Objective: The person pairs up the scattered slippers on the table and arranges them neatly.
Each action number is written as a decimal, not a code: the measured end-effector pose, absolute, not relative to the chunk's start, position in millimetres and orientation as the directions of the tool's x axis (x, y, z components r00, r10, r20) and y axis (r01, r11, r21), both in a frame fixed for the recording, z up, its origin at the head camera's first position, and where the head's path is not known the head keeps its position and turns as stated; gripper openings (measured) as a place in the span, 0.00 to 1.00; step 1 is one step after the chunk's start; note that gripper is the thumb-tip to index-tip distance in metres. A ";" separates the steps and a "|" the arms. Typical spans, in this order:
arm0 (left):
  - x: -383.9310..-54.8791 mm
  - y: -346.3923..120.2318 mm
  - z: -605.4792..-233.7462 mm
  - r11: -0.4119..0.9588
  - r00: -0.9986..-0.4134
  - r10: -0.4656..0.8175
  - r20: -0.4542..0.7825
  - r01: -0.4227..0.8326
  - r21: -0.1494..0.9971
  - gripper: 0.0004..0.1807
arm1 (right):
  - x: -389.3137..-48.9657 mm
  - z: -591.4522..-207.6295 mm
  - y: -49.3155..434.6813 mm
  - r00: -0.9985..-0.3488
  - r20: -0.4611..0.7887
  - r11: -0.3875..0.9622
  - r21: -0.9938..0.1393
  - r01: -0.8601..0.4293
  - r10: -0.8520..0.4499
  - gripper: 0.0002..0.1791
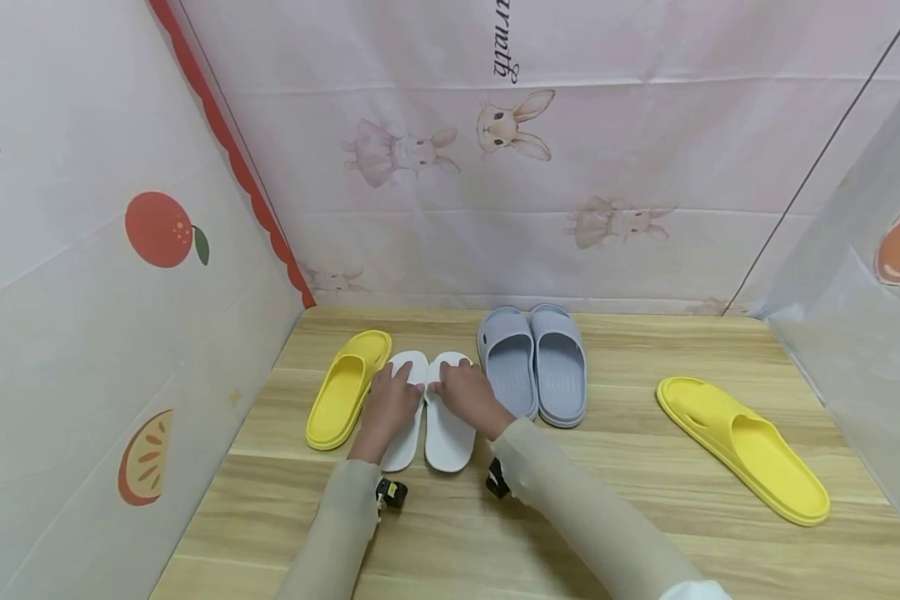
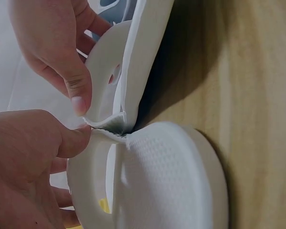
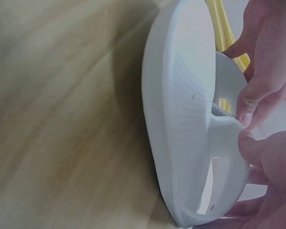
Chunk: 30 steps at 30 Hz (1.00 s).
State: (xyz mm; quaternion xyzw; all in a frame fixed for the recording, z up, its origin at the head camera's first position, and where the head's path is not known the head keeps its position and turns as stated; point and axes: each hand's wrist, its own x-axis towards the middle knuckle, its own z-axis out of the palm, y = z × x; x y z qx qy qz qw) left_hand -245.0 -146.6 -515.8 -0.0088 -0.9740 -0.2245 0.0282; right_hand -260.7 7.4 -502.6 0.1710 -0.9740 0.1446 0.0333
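Observation:
Two white slippers stand side by side on the wooden surface. My left hand (image 1: 392, 404) grips the strap of the left white slipper (image 1: 402, 454), thumb at its inner edge and fingers over its front. The right white slipper (image 1: 450, 442) has its strap held by my right hand (image 1: 467, 393) in the same way. In the left wrist view the inner strap edges touch under both thumbs, and the right slipper (image 2: 145, 52) looks tilted. The right wrist view shows the right hand (image 3: 276, 162) across the strap, with the left hand (image 3: 269, 57) beyond.
Left of the white pair lies a yellow slipper (image 1: 337, 404), and another yellow slipper (image 1: 776, 467) lies angled at the far right. A pair of grey slippers (image 1: 561, 379) stands just right of the right hand. Printed cloth walls (image 1: 435, 250) border the wooden surface (image 1: 630, 500).

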 end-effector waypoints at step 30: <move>-271.6 -143.2 -517.2 0.907 -1.000 -0.030 0.000 -0.027 0.421 0.30 | -284.5 -495.8 1.9 -0.954 0.016 0.923 -0.250 -0.294 -0.300 0.23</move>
